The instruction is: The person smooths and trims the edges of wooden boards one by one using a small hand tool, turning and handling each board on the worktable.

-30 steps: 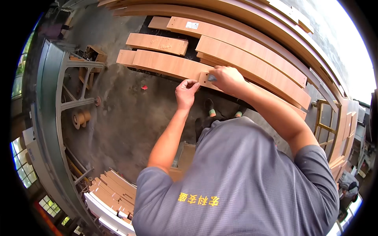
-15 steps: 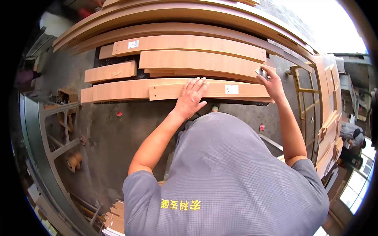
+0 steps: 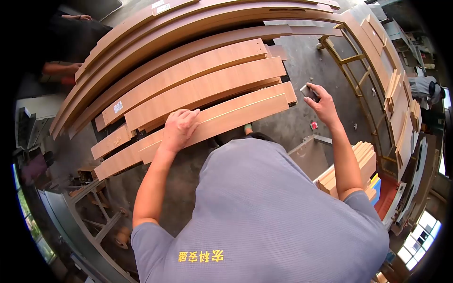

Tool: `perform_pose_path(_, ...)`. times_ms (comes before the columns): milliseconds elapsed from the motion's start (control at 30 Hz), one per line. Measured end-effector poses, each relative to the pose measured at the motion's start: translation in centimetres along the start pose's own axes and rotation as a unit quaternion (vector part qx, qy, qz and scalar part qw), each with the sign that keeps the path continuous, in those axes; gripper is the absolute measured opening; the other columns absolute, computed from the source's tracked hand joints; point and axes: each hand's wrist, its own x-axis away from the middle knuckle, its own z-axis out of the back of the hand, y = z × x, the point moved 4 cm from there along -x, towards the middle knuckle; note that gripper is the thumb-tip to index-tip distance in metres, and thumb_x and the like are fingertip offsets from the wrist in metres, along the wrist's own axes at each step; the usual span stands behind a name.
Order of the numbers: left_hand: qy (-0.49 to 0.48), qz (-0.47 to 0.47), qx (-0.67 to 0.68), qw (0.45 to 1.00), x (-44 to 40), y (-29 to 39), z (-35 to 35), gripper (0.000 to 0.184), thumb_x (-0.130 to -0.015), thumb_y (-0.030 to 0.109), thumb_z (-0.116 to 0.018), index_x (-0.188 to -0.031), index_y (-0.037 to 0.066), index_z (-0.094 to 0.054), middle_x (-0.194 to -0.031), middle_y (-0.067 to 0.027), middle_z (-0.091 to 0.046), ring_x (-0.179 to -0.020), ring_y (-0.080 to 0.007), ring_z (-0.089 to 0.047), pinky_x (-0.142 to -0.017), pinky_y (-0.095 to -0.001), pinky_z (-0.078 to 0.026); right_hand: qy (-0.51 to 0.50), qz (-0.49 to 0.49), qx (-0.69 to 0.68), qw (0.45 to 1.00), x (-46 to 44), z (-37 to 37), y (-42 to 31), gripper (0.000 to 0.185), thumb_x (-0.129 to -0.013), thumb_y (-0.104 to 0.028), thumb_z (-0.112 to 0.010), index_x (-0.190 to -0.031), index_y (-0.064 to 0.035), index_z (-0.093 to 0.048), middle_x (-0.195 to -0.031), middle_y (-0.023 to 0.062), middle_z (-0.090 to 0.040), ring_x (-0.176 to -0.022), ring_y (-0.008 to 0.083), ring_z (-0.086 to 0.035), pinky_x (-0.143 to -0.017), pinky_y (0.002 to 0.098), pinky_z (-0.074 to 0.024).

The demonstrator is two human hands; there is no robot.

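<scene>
My left hand (image 3: pixel 180 128) rests on the nearest wooden board (image 3: pixel 245 112), its fingers curled over the far long edge. That board lies on top of another plank (image 3: pixel 118 162) that sticks out at its left end. Off the board's right end, my right hand (image 3: pixel 322 101) holds a small grey block (image 3: pixel 308 92) between thumb and fingers, apart from the wood. Just beyond are a wide board (image 3: pixel 207 88) and a board with a white label (image 3: pixel 118 107). A short board (image 3: pixel 112 141) lies to the left.
Long curved planks (image 3: pixel 155 56) stretch across the far side. A yellow metal frame (image 3: pixel 351 59) stands at the right, by stacked panels (image 3: pixel 398 108). Wooden strips (image 3: pixel 361 160) lie near my right elbow. One person's hand (image 3: pixel 71 69) shows at the upper left; another person (image 3: pixel 421 88) is far right.
The view has turned. The labelled face of the nearest board no longer shows, and my left hand has gone from lying flat on it to gripping its edge. The grey block stays in my right hand.
</scene>
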Motion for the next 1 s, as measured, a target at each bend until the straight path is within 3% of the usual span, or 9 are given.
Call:
perform_pose_path(33,0.002,0.009,-0.011,1.0,0.2,0.1,-0.9,0.061,-0.078,0.02,-0.085,-0.135,0.007,-0.066,-0.137,-0.0099,-0.066,-0.127,-0.0313,-0.06,-0.108,-0.0449,-0.047,0.0,0.07,0.032,0.997,-0.5,-0.5,-0.4,0.051,-0.086,-0.018,-0.08,-0.133,-0.0053,-0.067,-0.122,0.0092,-0.07,-0.102,0.024,-0.07,-0.09,0.0352,-0.0547)
perform_pose_path(167,0.009,0.002,-0.055,0.998,1.8,1.8,-4.1,0.089,-0.062,0.026,-0.094,-0.143,0.013,-0.06,-0.146,-0.0053,-0.06,-0.131,-0.0286,-0.055,-0.112,-0.0455,-0.043,-0.09,0.113,0.115,0.983,-0.8,-2.7,-1.4,0.051,-0.084,-0.021,-0.081,-0.132,-0.0129,-0.067,-0.129,0.0058,-0.067,-0.1,0.0296,-0.071,-0.088,0.0405,-0.0578)
perform_pose_path(333,0.005,0.055,0.013,0.998,1.4,0.3,-5.2,0.089,-0.061,0.024,-0.095,-0.143,0.014,-0.061,-0.15,-0.0064,-0.057,-0.136,-0.0298,-0.052,-0.114,-0.0449,-0.041,-0.119,0.16,0.181,0.963,-2.2,-3.6,-1.3,0.049,-0.084,-0.021,-0.08,-0.13,-0.0118,-0.067,-0.133,0.005,-0.066,-0.1,0.0323,-0.072,-0.088,0.0424,-0.0589)
perform_pose_path(433,0.008,0.057,-0.018,0.998,2.2,0.3,-5.4,0.09,-0.065,0.03,-0.093,-0.146,0.014,-0.058,-0.154,-0.007,-0.053,-0.14,-0.0311,-0.049,-0.117,-0.0472,-0.039,-0.142,0.175,0.191,0.955,-3.6,-3.7,-1.2,0.049,-0.083,-0.02,-0.08,-0.13,-0.0108,-0.067,-0.133,0.005,-0.066,-0.098,0.0328,-0.072,-0.086,0.0433,-0.059)
perform_pose_path(533,0.068,0.093,-0.05,0.992,4.5,0.0,-5.1,0.091,-0.078,0.045,-0.085,-0.154,0.011,-0.049,-0.162,-0.0103,-0.043,-0.148,-0.0336,-0.04,-0.123,-0.0509,-0.032,-0.18,0.218,0.211,0.936,-3.8,-3.4,-0.9,0.049,-0.082,-0.019,-0.08,-0.129,-0.0107,-0.068,-0.133,0.0041,-0.067,-0.097,0.0319,-0.072,-0.085,0.0432,-0.0591)
perform_pose_path(600,0.082,0.198,-0.129,0.968,7.6,-1.9,-5.0,0.093,-0.092,0.062,-0.067,-0.16,0.005,-0.038,-0.169,-0.015,-0.031,-0.156,-0.038,-0.027,-0.126,-0.0526,-0.023,-0.199,0.205,0.219,0.933,-3.5,-3.5,-0.5,0.048,-0.082,-0.019,-0.08,-0.128,-0.011,-0.068,-0.131,0.0038,-0.067,-0.097,0.0312,-0.072,-0.084,0.0425,-0.0591)
perform_pose_path(667,0.135,0.295,-0.124,0.938,11.2,-3.9,-4.4,0.094,-0.096,0.063,-0.062,-0.162,0.002,-0.033,-0.17,-0.0194,-0.027,-0.155,-0.0402,-0.026,-0.127,-0.0533,-0.021,-0.196,0.214,0.202,0.935,-3.4,-3.9,-0.1,0.047,-0.082,-0.018,-0.08,-0.128,-0.011,-0.068,-0.131,0.0039,-0.067,-0.097,0.0313,-0.072,-0.084,0.0426,-0.059)
perform_pose_path(833,0.231,0.506,-0.095,0.826,20.3,-10.3,-5.0,0.101,-0.092,0.065,-0.068,-0.156,-0.006,-0.035,-0.16,-0.0303,-0.035,-0.148,-0.0475,-0.033,-0.123,-0.0552,-0.026,-0.228,0.21,0.212,0.927,-4.2,-3.6,-1.4,0.046,-0.083,-0.017,-0.079,-0.127,-0.0113,-0.068,-0.131,0.0043,-0.066,-0.096,0.0322,-0.072,-0.083,0.0437,-0.0586)
perform_pose_path(1000,0.252,0.513,-0.063,0.818,20.3,-9.1,-3.8,0.086,-0.088,0.052,-0.081,-0.152,0.004,-0.05,-0.148,-0.0242,-0.046,-0.135,-0.0435,-0.044,-0.116,-0.0528,-0.035,-0.299,0.235,0.244,0.892,-5.2,-6.0,-4.4,0.048,-0.083,-0.015,-0.078,-0.129,-0.0095,-0.067,-0.13,0.0058,-0.068,-0.099,0.035,-0.071,-0.086,0.0461,-0.0581)
